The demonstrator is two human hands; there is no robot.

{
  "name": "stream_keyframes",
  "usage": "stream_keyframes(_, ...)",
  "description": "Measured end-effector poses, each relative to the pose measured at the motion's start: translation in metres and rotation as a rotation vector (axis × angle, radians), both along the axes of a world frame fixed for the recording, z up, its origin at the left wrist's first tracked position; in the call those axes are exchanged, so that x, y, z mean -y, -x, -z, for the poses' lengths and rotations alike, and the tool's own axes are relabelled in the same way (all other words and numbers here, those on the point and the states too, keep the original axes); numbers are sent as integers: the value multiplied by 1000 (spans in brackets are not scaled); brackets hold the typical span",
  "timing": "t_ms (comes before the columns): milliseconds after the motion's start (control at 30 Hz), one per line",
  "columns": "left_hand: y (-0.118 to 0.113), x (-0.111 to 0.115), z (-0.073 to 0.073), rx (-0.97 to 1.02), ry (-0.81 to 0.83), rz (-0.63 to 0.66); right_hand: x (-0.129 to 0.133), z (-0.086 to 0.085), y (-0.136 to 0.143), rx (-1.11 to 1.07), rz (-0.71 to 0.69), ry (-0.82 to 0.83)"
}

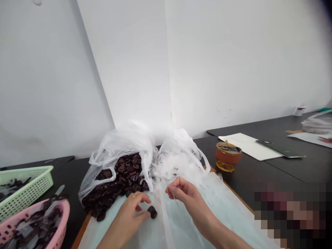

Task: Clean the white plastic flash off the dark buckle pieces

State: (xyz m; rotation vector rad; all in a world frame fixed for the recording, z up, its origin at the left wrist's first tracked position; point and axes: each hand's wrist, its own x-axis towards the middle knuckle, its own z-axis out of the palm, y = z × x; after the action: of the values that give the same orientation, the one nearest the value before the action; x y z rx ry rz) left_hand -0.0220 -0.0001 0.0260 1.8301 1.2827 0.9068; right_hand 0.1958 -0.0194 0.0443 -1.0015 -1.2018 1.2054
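Observation:
My left hand [127, 218], with a ring on one finger, is open over the covered table. Its thumb and forefinger are apart, and the thumb tip is at the edge of a small dark brown glossy piece [152, 212]. To the right, my right hand [188, 195] is closed in a pinch. A thin, clear sliver of plastic [174, 197] shows below its fingertips. Beyond my left hand, many similar dark pieces [124, 173] spill from a white plastic bag [145, 141]. A second white bag [181, 140] behind my right hand holds a heap of clear, whitish plastic bits [173, 164].
A pink basket [66, 211] and a green basket [33, 190] with dark pieces and clear plastic stand at left. At right are an amber lidded jar [228, 157], a white sheet [246, 147] and a dark flat device [280, 150]. A white wall rises behind.

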Motion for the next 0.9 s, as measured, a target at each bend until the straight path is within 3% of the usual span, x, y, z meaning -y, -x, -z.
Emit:
stream_keyframes(167,-10,3,11,-63,-43,124,-5,3,2,-28,-69,25)
stream_keyframes(367,-13,5,12,-96,1,83,-6,15,5,67,-109,-26)
stream_keyframes(500,-17,4,10,102,107,-6,-6,20,6,169,-111,-51)
stream_keyframes(667,-20,0,8,456,333,-75,0,13,8,264,-48,-77)
stream_keyframes(767,-21,1,3,682,434,-149,4,9,8,355,20,-214)
stream_keyframes(900,-22,6,-2,770,431,-190,5,8,5,480,46,-426)
